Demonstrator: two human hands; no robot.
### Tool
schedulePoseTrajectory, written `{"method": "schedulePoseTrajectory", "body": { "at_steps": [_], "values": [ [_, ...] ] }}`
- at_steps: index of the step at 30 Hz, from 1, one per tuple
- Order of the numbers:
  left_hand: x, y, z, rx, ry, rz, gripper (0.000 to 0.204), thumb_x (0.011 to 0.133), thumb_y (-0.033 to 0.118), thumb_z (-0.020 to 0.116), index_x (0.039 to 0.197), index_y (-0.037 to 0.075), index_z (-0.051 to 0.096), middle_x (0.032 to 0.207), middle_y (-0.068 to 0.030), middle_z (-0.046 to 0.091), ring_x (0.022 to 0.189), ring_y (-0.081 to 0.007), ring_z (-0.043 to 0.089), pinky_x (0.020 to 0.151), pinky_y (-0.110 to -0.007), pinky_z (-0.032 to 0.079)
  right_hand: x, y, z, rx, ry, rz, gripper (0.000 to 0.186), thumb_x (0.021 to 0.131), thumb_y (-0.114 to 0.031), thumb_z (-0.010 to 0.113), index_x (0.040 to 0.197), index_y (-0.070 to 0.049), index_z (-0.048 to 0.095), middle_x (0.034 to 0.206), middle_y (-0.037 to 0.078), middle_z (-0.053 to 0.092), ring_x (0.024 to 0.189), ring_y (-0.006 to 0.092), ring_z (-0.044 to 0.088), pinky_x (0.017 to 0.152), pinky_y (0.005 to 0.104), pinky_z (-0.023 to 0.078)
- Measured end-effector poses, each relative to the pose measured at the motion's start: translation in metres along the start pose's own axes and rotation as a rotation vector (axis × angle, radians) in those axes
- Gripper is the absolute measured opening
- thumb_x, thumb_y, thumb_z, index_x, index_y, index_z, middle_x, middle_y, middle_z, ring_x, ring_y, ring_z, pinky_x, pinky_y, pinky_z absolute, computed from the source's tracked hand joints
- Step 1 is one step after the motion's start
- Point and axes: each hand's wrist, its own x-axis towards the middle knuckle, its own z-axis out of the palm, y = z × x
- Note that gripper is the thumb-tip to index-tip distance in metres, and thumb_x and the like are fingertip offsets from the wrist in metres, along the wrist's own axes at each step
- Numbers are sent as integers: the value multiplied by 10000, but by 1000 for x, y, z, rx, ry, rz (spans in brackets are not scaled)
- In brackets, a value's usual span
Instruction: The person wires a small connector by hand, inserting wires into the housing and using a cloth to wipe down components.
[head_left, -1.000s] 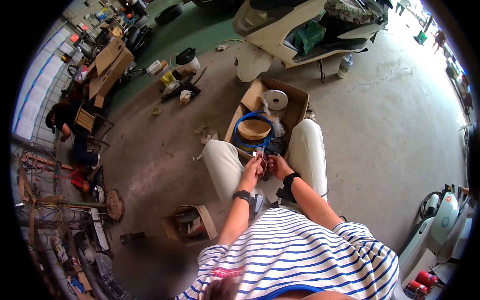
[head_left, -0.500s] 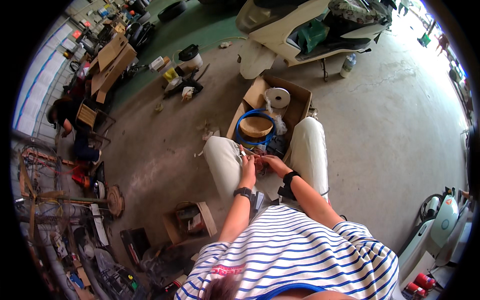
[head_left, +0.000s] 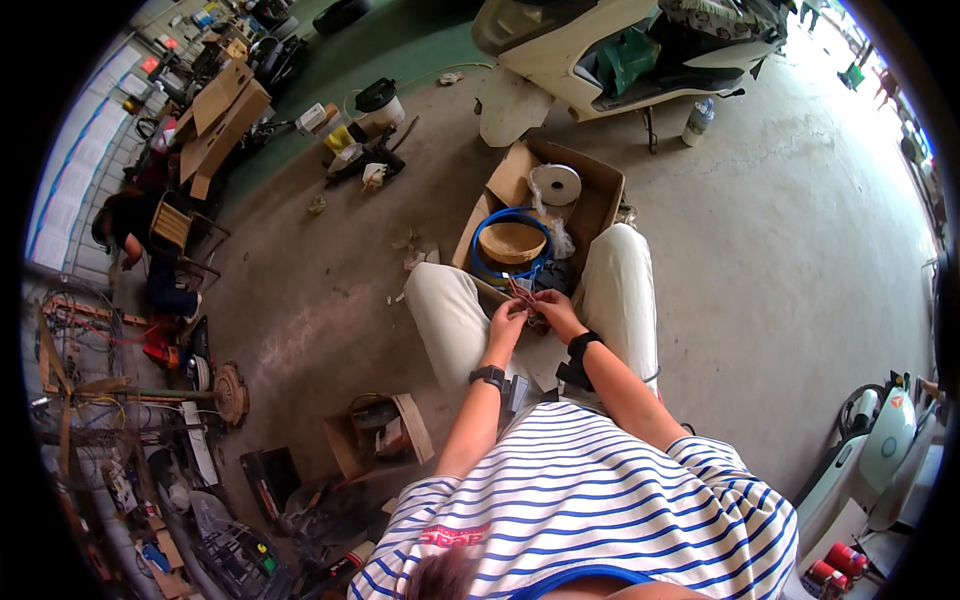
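Between my knees, both hands meet over the near end of an open cardboard box (head_left: pixel 602 205). My left hand (head_left: pixel 508 322) pinches thin reddish wires (head_left: pixel 522 293), and its fingertips almost touch those of the other hand. The fingers of my right hand (head_left: pixel 556 310) close on the same wires from the right. Part of the bundle hangs below the fingers, where detail is too small to make out. Just beyond my hands, the box holds a coil of blue hose (head_left: pixel 478 262), a tan woven bowl (head_left: pixel 512 243), a white roll (head_left: pixel 557 186) and crumpled clear plastic (head_left: pixel 562 240).
A white scooter (head_left: pixel 520 110) stands beyond the box, with a plastic bottle (head_left: pixel 698 122) beside it. At the left, a person (head_left: pixel 140 240) bends near a wooden chair (head_left: pixel 172 226). Another open carton (head_left: pixel 345 445) sits left of me. A pale green scooter (head_left: pixel 890 440) is at the right.
My hands have come closer together and now pinch the wires at their fingertips. The small shiny piece sticking up from my left hand no longer shows there.
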Motion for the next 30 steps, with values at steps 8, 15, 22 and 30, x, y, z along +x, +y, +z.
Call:
{"method": "schedulePoseTrajectory", "body": {
  "at_steps": [8, 15, 22, 30],
  "values": [
    [0, -6, -2, 70, 49, -39, 178, 838, 163, 598, 937, 22, 557, 838, -17, 565, 758, -77, 504, 668, -202, 412, -7, 1, 4, 21, -38, 51, 157, 800, -109, 604, 933, -33, 570, 794, 17, 589, 646, 90, 538, 541, 210, 421],
    [6, -11, -3, -21, 61, 28, 156, 845, 186, 595, 890, 43, 553, 807, -3, 549, 727, -68, 475, 631, -190, 384, -4, -1, 10, -130, -22, -64, 147, 786, -70, 615, 916, -20, 567, 824, 34, 612, 719, 96, 564, 583, 218, 442],
    [5, -3, 4, 63, 88, -64, 248, 865, 292, 563, 849, 44, 566, 757, -4, 548, 682, -69, 459, 606, -208, 378, -1, 7, 1, -296, -43, -285, 134, 773, -65, 622, 886, -6, 580, 786, 52, 625, 706, 110, 583, 608, 245, 468],
    [-2, 1, 2, 194, 167, -32, 280, 853, 271, 577, 830, -6, 543, 698, -69, 568, 620, -137, 503, 563, -287, 417, -10, -1, 8, -530, -26, -201, 192, 742, -128, 652, 888, -12, 602, 738, 65, 627, 695, 127, 594, 610, 268, 475]
  ]
}}
